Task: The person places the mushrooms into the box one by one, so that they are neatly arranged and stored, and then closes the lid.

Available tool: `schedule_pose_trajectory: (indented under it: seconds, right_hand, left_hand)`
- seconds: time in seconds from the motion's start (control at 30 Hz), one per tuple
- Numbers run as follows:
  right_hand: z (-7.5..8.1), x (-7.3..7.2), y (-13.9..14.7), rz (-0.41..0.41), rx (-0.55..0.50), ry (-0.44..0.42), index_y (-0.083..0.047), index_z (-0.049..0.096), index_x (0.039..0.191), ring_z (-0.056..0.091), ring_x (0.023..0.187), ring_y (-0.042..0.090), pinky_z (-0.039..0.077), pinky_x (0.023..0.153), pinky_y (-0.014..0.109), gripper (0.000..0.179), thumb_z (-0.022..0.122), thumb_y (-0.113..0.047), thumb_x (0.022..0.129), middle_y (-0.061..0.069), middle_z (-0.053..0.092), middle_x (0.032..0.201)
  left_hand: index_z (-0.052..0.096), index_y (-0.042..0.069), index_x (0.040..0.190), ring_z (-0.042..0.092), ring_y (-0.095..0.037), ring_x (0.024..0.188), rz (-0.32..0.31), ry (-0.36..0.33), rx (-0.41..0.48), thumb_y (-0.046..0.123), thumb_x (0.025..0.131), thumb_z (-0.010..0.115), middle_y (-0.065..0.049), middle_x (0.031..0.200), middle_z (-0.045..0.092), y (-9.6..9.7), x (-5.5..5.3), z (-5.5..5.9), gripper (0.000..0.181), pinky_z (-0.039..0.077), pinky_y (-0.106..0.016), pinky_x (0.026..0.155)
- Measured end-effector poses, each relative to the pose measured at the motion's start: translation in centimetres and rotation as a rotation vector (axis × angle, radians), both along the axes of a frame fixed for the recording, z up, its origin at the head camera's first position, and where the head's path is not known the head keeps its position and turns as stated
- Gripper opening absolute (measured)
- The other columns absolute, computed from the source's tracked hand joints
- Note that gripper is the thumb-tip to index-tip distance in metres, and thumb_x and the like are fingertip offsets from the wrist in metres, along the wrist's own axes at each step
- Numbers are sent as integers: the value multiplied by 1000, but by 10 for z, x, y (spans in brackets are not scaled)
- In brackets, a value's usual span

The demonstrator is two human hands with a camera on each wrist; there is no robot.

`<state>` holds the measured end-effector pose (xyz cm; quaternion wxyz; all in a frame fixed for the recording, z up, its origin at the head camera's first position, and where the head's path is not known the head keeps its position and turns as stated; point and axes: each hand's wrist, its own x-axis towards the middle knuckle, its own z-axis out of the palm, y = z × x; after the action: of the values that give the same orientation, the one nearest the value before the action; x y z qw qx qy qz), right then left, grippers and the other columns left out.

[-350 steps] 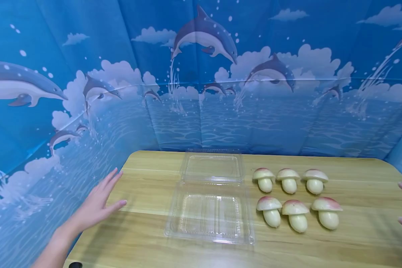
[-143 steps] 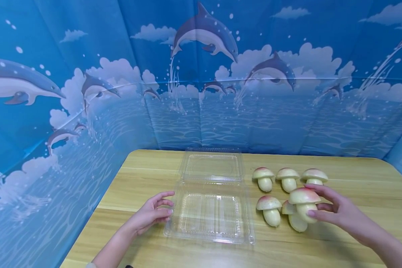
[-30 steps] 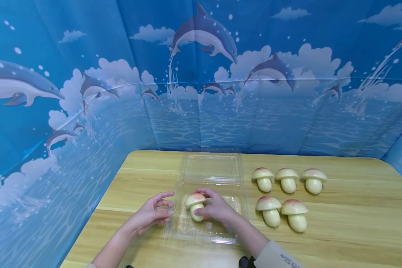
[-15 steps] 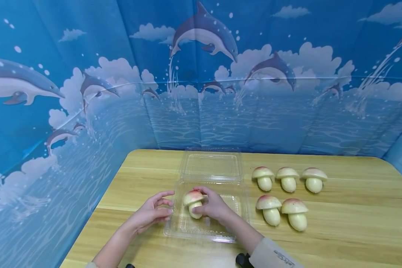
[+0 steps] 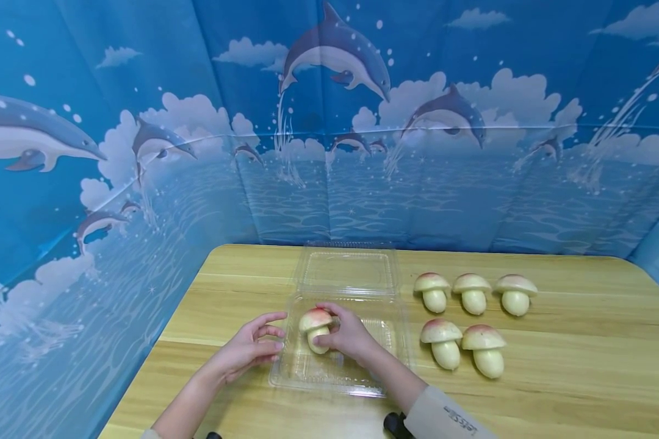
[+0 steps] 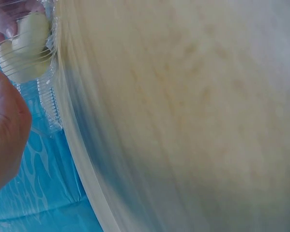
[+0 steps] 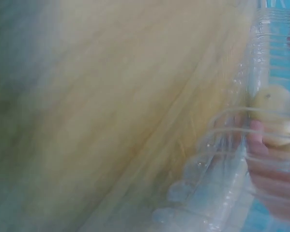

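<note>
In the head view a clear plastic clamshell box [image 5: 340, 381] lies unfolded on the table, its lid [image 5: 347, 271] toward the back. My right hand [image 5: 351, 335] pinches a mushroom [image 5: 314, 329] with a cream stem and pink-tinged cap over the left part of the box's base. Thumb and fingers grip it from the right side. My left hand [image 5: 247, 349] stays at the left rim, fingers loosely bent, fingertips right at the edge. Through the clear wall, the right wrist view shows the mushroom [image 7: 273, 104] in the fingers; the left wrist view shows part of my left hand [image 6: 7, 130].
Several more mushrooms stand right of the box: a back row of three, including one mushroom [image 5: 515, 296] at its right end, and a front pair with a mushroom [image 5: 484, 352]. A blue dolphin-print curtain [image 5: 329, 183] hangs behind the wooden table [image 5: 593, 366].
The front-right mushroom has gone from the table into the box's base in my right hand. My left hand came to the rim earlier. Lately the mushroom shifts slightly left and back.
</note>
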<state>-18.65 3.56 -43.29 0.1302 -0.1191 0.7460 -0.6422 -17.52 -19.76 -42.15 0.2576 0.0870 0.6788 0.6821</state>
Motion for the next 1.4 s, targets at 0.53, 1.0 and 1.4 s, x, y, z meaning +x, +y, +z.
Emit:
schedule_pose_trajectory:
  seconds: [0.53,1.0,1.4]
  right_hand:
    - [-1,-2,-3,-68,-50,-4,-2,44,130,60,80,24,56,66,33,70,73,12,68,24,47,118]
    - [1,0,-4,-61,-8,39,-5,49,125,59,76,21,55,63,32,61,75,6,70,24,49,117]
    - [0,-1,-3,-64,-18,24,-4,47,128,59,76,21,55,63,34,64,75,6,71,23,48,115]
  left_hand:
    - [26,-1,143,55,-11,74,5,1,-5,1,86,62,-10,106,49,0,2,0,67,51,-22,67]
    - [25,-1,143,55,-11,74,-3,-1,5,1,86,61,-12,108,49,0,2,0,67,51,-21,66]
    - [25,-1,143,55,-10,74,-4,3,11,0,86,61,-11,107,49,0,1,-1,67,51,-21,66]
